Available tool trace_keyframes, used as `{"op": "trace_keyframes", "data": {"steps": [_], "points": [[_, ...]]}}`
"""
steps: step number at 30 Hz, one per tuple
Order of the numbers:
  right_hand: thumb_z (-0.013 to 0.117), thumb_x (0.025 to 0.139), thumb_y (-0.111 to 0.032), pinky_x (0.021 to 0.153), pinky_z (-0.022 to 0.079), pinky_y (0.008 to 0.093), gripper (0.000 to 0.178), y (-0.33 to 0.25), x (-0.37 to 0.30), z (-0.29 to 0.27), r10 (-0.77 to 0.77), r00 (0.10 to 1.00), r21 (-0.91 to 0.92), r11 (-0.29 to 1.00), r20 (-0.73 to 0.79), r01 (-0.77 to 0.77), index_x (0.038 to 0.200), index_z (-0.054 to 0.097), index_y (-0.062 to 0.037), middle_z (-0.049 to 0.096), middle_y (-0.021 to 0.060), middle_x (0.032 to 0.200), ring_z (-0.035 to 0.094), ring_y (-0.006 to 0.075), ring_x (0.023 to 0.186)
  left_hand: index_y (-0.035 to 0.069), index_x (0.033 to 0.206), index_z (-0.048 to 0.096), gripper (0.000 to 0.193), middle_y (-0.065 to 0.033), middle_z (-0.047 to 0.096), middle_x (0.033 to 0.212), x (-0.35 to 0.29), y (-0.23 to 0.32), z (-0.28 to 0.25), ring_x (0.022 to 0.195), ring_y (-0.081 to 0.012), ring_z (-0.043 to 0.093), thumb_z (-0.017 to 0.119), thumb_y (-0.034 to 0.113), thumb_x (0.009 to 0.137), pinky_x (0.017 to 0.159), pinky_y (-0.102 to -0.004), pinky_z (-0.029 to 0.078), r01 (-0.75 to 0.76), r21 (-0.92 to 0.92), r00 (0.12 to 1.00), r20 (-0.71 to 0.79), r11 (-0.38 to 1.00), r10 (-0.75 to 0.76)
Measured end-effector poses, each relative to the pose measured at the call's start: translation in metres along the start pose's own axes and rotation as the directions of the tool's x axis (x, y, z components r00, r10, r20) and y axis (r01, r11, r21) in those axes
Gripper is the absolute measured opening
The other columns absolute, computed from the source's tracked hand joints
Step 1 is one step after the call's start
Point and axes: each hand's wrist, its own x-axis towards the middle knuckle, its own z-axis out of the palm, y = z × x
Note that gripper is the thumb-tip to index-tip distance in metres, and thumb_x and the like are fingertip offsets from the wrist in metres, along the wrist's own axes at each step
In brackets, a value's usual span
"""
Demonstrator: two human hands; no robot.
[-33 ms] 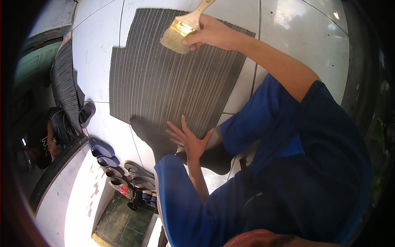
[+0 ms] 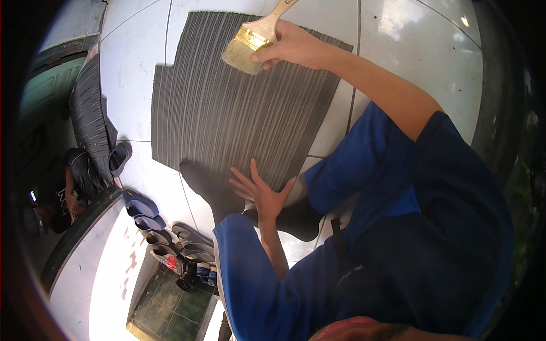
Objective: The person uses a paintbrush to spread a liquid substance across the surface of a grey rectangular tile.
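Note:
A grey-striped carpet mat lies flat on the tiled floor, with a notch cut in its far left corner. My right hand grips a wide paintbrush above the far part of the mat. The brush has pale bristles, a gold-coloured metal band and a wooden handle pointing away to the upper right. Its bristles face left and toward me. At the mat's near edge my left hand is spread with nothing in it, fingers reaching over the mat. My dark-socked foot overlaps the near left edge.
Several pairs of sandals line the floor at the lower left, beside a step with green tiles. A dark ribbed mat hangs over a ledge at the left. Another person in dark clothing sits beyond the sill.

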Motion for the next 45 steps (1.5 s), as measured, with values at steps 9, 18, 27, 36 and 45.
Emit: {"op": "trace_keyframes", "data": {"steps": [9, 18, 27, 36, 45], "points": [[0.079, 0.089, -0.016, 0.081, 0.062, 0.0299, 0.055, -0.001, -0.003, 0.005, -0.024, 0.999, -0.052, 0.998, -0.041, 0.022, 0.137, 0.058, 0.0019, 0.068, 0.0133, 0.123, 0.068, 0.0199, 0.104, 0.018, 0.168, 0.012, 0.138, -0.0305, -0.019, 0.168, 0.000, 0.000, 0.000, 0.152, -0.0601, -0.021, 0.093, 0.061, 0.065, 0.114, -0.0846, -0.002, 0.009, -0.003, 1.000, 0.003, 1.000, -0.009], [0.079, 0.089, -0.018, 0.079, 0.060, 0.0296, 0.053, 0.003, -0.002, 0.005, -0.037, 0.998, -0.099, 0.995, -0.057, 0.031, 0.135, 0.059, 0.0014, 0.068, 0.0127, 0.120, 0.067, 0.0192, 0.101, 0.018, 0.168, 0.012, 0.138, -0.0302, -0.019, 0.168, 0.000, 0.001, 0.000, 0.152, -0.0596, -0.022, 0.093, 0.061, 0.065, 0.114, -0.0844, -0.002, 0.015, -0.003, 1.000, 0.012, 1.000, -0.015], [0.074, 0.093, -0.022, 0.084, 0.060, 0.0330, 0.060, -0.008, -0.003, 0.004, 0.014, 0.999, -0.092, 0.996, -0.052, -0.019, 0.143, 0.050, 0.0005, 0.066, 0.0157, 0.128, 0.067, 0.0222, 0.110, 0.017, 0.168, 0.012, 0.138, -0.0311, -0.019, 0.168, 0.000, -0.001, -0.002, 0.152, -0.0601, -0.022, 0.093, 0.062, 0.065, 0.113, -0.0847, -0.002, -0.015, 0.021, 1.000, -0.018, 1.000, 0.016], [0.078, 0.089, -0.028, 0.091, 0.059, 0.0381, 0.064, 0.011, 0.010, -0.021, -0.099, 0.986, -0.421, 0.907, -0.132, 0.035, 0.141, 0.051, -0.0008, 0.068, 0.0187, 0.127, 0.068, 0.0284, 0.112, 0.016, 0.167, 0.011, 0.138, -0.0310, -0.020, 0.168, -0.003, 0.002, -0.003, 0.151, -0.0600, -0.023, 0.094, 0.060, 0.066, 0.114, -0.0844, -0.002, 0.022, 0.008, 1.000, 0.003, 1.000, -0.022], [0.082, 0.084, -0.033, 0.086, 0.056, 0.0416, 0.056, 0.015, -0.004, -0.042, -0.045, 0.999, -0.704, 0.709, -0.013, 0.023, 0.126, 0.063, -0.0015, 0.073, 0.0191, 0.101, 0.072, 0.0327, 0.095, 0.016, 0.167, 0.012, 0.138, -0.0307, -0.020, 0.168, -0.002, 0.000, 0.003, 0.152, -0.0603, -0.022, 0.094, 0.060, 0.065, 0.114, -0.0846, -0.002, 0.011, 0.004, 1.000, 0.001, 1.000, -0.011]]}}
